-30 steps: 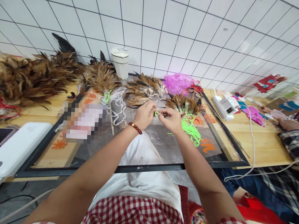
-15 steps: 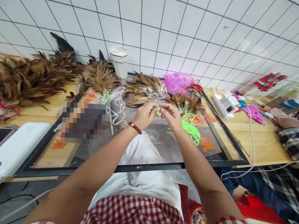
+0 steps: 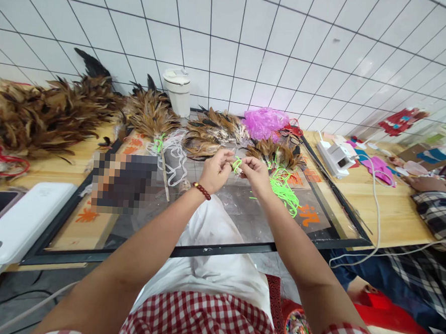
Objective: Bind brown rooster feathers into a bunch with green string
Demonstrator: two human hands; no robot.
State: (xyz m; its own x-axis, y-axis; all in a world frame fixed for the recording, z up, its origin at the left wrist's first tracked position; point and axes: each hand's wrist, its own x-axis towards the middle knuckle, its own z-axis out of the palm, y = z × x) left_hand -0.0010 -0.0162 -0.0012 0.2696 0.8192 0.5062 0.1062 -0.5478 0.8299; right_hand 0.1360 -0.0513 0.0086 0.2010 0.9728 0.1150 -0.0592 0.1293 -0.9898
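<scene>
My left hand [image 3: 215, 172] and my right hand [image 3: 256, 175] meet over the dark-framed glass panel [image 3: 218, 250], fingers pinched. Bright green cord [image 3: 237, 164] shows looped between the fingertips, gripped from both sides. Pale bits show just under it; what they are is too small to tell. Just right of my right hand lies a loose bundle of the same green cord [image 3: 285, 192]. Brown feathers [image 3: 274, 152] lie behind that hand, and another feather bunch [image 3: 213, 131] lies beyond my left hand.
Large feather piles [image 3: 45, 116] fill the left side. A white lidded cup [image 3: 177, 93] stands by the tiled wall, near a pink plastic bag [image 3: 265, 123]. A white power bank [image 3: 27, 220] lies left; a charger [image 3: 337, 156] with a cable sits right. Another person's sleeve [image 3: 435, 210] reaches in.
The green cord between my fingertips now shows as a larger loop. My hands have shifted only slightly, staying close together.
</scene>
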